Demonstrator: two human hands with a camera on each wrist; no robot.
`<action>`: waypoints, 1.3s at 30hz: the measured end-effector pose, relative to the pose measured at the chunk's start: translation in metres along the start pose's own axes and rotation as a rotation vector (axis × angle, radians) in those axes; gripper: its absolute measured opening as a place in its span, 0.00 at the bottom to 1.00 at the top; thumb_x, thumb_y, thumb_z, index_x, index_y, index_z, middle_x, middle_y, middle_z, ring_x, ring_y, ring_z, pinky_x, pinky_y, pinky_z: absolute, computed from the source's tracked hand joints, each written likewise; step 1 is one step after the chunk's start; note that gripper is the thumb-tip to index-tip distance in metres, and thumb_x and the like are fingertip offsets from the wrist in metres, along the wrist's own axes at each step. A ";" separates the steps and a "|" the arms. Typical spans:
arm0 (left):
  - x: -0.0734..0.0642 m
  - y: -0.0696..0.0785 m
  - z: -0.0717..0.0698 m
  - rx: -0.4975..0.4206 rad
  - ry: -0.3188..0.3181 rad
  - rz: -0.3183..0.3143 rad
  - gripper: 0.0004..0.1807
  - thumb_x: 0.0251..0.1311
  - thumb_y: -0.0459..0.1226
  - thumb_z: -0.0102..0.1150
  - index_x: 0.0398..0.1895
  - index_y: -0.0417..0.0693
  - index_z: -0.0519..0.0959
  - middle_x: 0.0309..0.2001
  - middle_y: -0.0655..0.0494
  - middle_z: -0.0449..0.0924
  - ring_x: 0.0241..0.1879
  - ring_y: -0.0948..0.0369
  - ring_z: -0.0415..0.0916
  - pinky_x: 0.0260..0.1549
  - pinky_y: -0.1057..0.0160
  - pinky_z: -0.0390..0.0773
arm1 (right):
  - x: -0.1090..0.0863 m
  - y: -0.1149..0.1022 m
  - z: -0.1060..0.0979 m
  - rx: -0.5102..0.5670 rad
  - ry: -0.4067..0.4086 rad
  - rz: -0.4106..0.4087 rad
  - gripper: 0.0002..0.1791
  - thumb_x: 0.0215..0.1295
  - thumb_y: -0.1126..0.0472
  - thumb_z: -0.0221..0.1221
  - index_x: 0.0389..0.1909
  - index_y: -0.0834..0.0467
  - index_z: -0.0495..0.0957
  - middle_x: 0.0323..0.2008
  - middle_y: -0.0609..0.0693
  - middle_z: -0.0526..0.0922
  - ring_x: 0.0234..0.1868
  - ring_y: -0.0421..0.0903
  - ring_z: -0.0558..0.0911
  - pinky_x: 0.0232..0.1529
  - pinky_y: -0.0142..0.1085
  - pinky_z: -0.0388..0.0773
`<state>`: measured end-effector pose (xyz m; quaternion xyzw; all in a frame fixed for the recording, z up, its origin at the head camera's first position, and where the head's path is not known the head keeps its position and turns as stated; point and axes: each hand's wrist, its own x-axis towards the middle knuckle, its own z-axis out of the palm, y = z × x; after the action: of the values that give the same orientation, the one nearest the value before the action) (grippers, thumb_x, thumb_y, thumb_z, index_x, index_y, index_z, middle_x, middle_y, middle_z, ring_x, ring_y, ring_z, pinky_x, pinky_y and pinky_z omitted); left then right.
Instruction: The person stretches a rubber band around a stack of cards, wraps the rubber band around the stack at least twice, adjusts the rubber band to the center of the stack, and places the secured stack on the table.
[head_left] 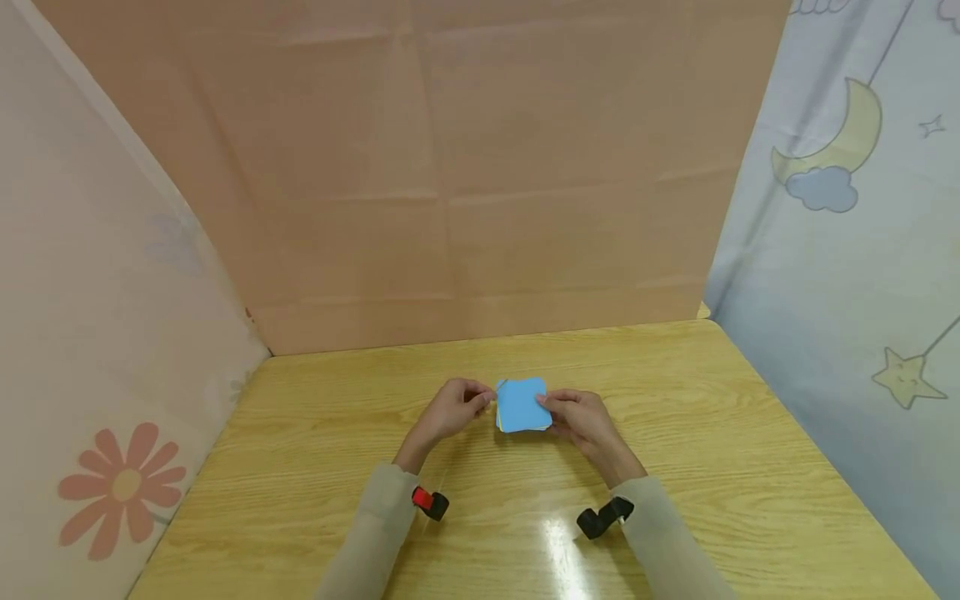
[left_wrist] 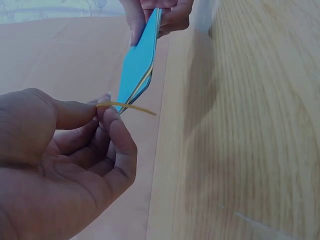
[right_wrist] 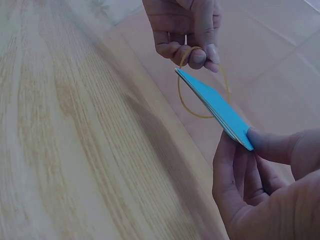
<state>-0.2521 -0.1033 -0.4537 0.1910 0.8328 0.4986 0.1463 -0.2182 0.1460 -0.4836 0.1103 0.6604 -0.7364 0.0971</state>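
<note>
In the head view, a small stack of square cards (head_left: 522,406) with rounded corners is held above the table, blue on top with yellow and white edges below. My right hand (head_left: 588,421) grips its right side, thumb on the blue face and fingers underneath. At the opposite end, my left hand (head_left: 453,407) pinches a thin yellowish rubber band (left_wrist: 142,109) between thumb and forefinger. The right wrist view shows the band as a loose loop around the stack's far corner, hanging below it.
A wood-grain table (head_left: 300,433) lies under both hands. Behind it stands a brownish-pink sheet (head_left: 480,167), with patterned curtains (head_left: 825,250) at the sides. Each sleeve carries a small black wrist camera (head_left: 600,521).
</note>
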 end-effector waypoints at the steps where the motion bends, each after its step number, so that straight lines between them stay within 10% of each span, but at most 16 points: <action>1: 0.000 -0.001 0.001 -0.001 -0.007 0.001 0.15 0.81 0.39 0.52 0.51 0.41 0.86 0.39 0.30 0.82 0.24 0.63 0.63 0.22 0.68 0.63 | 0.000 0.000 0.000 0.002 0.000 0.000 0.16 0.73 0.62 0.66 0.54 0.68 0.82 0.40 0.50 0.85 0.34 0.43 0.85 0.36 0.35 0.83; 24: -0.011 -0.012 0.016 0.039 -0.174 0.091 0.15 0.80 0.38 0.55 0.48 0.36 0.87 0.43 0.35 0.86 0.39 0.42 0.81 0.36 0.56 0.83 | -0.002 0.000 0.000 0.074 0.068 -0.025 0.15 0.72 0.61 0.67 0.53 0.66 0.82 0.35 0.46 0.85 0.31 0.41 0.84 0.32 0.33 0.81; 39: -0.023 -0.012 0.029 0.068 -0.183 0.098 0.12 0.78 0.37 0.57 0.48 0.40 0.87 0.43 0.43 0.89 0.40 0.58 0.82 0.37 0.69 0.78 | -0.002 0.005 0.001 0.080 0.129 -0.048 0.13 0.72 0.60 0.67 0.51 0.64 0.84 0.32 0.44 0.82 0.30 0.40 0.79 0.34 0.34 0.81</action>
<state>-0.2210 -0.0965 -0.4762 0.2810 0.8220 0.4572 0.1904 -0.2153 0.1441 -0.4874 0.1453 0.6379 -0.7556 0.0322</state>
